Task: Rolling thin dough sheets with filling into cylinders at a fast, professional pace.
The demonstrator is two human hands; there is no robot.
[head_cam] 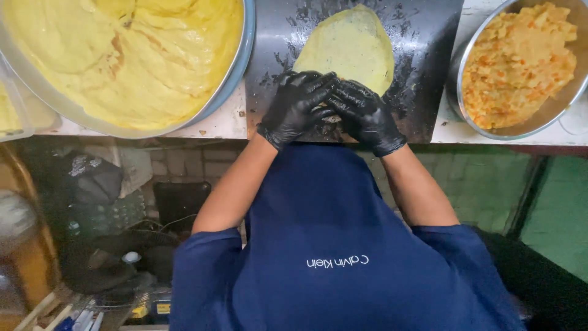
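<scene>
Fingertips (324, 83) curled down and bunched close, black-gloved, pressing onto the near edge of the flattened dough disc (350, 46). Left hand (298, 105) and right hand (366, 113) side by side, touching, fingers overlapping at the middle, narrow rather than spread. Whether anything is pinched under those fingers: cannot tell, hidden by the gloves. Dough disc pale yellow-green, oval, lying flat on the dark metal sheet (422, 67), its near edge tucked beneath both hands, its far edge reaching toward the top of the frame. Sheet greasy, smeared around the disc. Bare forearms coming up from dark blue sleeves (202, 270), wrists at the counter's front edge. Out to the left, just beside the sheet, a big blue-rimmed basin (236, 73) full of soft yellow dough, folded and glossy. Out to the right, a steel bowl (471, 55) heaped with chunky orange-yellow filling, well apart from the hands. White counter (214, 122) under all three, speckled with crumbs. Below the counter edge, dim clutter at left, green tiles (490, 178) at right.
</scene>
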